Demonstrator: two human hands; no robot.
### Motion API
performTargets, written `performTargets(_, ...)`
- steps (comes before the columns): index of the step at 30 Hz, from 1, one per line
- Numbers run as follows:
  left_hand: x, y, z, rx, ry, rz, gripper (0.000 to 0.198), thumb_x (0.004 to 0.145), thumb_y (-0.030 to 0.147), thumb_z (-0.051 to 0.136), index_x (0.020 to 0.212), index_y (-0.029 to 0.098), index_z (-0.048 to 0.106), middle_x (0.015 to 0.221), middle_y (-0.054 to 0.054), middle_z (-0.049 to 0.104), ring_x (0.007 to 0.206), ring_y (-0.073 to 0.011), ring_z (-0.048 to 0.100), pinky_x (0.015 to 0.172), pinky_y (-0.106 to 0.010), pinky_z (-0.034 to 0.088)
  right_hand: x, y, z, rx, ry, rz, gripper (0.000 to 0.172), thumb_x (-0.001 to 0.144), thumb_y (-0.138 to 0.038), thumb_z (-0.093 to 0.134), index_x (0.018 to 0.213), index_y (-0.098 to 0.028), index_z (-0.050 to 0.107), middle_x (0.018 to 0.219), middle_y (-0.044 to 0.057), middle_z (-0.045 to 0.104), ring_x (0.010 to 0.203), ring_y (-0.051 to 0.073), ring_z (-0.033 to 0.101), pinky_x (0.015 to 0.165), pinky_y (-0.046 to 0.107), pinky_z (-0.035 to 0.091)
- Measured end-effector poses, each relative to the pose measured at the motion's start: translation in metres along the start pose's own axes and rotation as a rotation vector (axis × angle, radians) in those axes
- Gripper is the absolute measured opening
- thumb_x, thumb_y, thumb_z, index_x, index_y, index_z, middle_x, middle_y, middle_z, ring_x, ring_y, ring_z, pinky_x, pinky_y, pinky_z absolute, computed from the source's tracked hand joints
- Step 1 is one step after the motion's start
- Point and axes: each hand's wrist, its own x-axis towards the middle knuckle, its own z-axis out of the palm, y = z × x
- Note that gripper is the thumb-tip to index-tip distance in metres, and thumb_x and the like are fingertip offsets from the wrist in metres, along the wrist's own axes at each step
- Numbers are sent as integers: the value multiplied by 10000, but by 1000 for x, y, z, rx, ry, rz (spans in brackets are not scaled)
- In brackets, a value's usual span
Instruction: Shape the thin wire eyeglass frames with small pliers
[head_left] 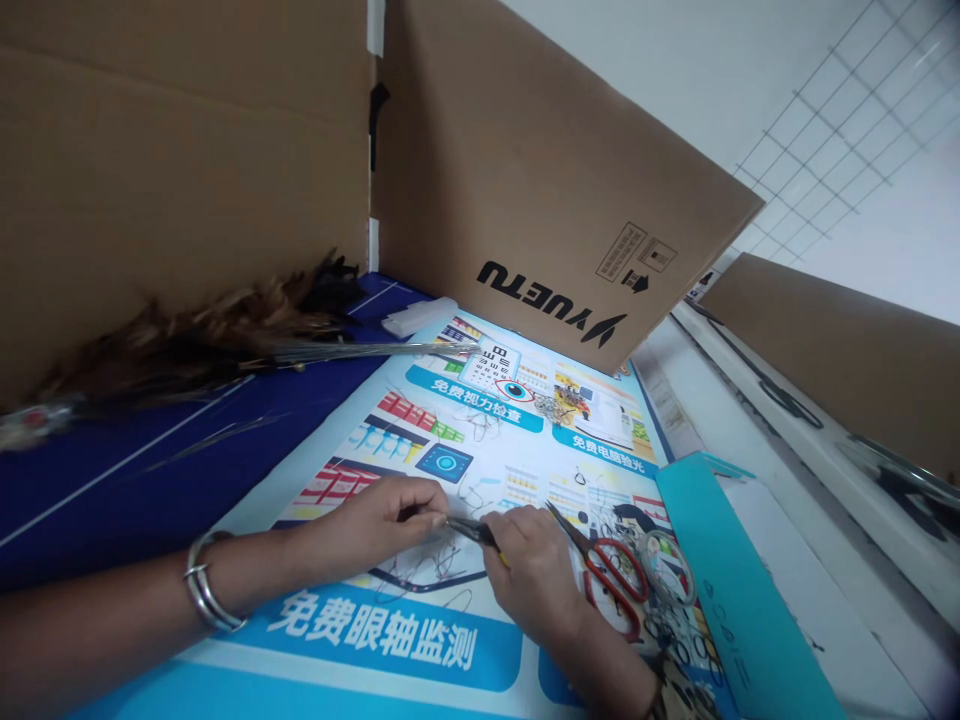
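Observation:
My right hand point(531, 565) is wrapped round a pair of small pliers point(472, 528), whose dark metal jaws point left and whose yellow handle shows under the fingers. The jaws reach the fingertips of my left hand point(412, 515), which is pinched closed. Whatever the left fingers hold is too small to make out. Just right of the right hand lie scissors point(616, 578) with red-orange handles and dark blades. Thin loops of wire or thread are scattered on the printed poster sheet point(397, 625) beneath both hands.
Brown feathers point(225, 325) and a bundle of thin metal wires point(375, 350) lie on the left. Cardboard panels point(525, 150) stand behind. At the right are a roll of clear tape or line point(666, 565), small rings and a teal box flap point(742, 590).

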Motion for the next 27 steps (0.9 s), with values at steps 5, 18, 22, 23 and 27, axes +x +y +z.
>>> performTargets(5,-1,1,1,15,19,13,143,814,198,467,727,160,573,659,23,531,632,-127,483,581,-220,368,0,1,1,-42,16,-4,172,830,-185,499,976,-181,591,829,57,618,789,204,536,719,309,380)
performTargets(18,-2,4,1,65,49,87,160,849,211,457,748,169,573,707,15,565,677,-135,523,618,-226,392,8,-4,-18,279,-215,142,104,845,-236,530,757,-189,561,767,3,620,719,125,554,613,195,329)
performTargets(22,-3,7,0,71,31,101,163,854,196,445,758,166,573,712,10,564,683,-137,522,624,-229,388,11,-4,-27,363,-303,179,224,840,-240,532,631,-178,481,639,-38,545,603,83,486,543,184,271)
performTargets(23,-4,8,0,72,25,102,167,856,195,440,757,166,572,707,11,558,679,-136,518,621,-228,386,11,-4,-29,379,-318,183,245,840,-240,529,612,-176,463,611,-45,518,583,77,464,530,184,258)
performTargets(27,-4,7,0,48,6,90,168,859,207,436,763,165,567,693,16,540,659,-132,501,601,-224,374,11,-6,-32,407,-336,194,269,842,-248,529,597,-174,444,582,-55,482,569,71,441,516,186,242)
